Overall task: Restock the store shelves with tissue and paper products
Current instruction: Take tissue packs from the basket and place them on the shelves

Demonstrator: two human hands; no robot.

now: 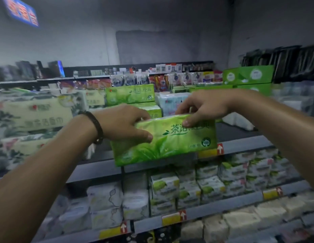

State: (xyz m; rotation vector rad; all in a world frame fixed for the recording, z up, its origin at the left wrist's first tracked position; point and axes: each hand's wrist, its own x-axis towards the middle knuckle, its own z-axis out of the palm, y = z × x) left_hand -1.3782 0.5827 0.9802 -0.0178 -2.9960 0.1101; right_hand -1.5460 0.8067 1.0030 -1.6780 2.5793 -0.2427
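Note:
A green tissue pack with a tea-leaf print is held in both hands in front of the upper shelf. My left hand, a dark bead bracelet on its wrist, grips the pack's upper left corner. My right hand pinches its top edge on the right. Behind the pack, two matching green packs sit stacked on the same shelf, the lower one mostly hidden by my left hand.
Large cream tissue bundles fill the shelf's left side, and a pale blue pack stands right of the green stack. Green boxes sit at the back right. Lower shelves hold white-green packs and yellow price tags.

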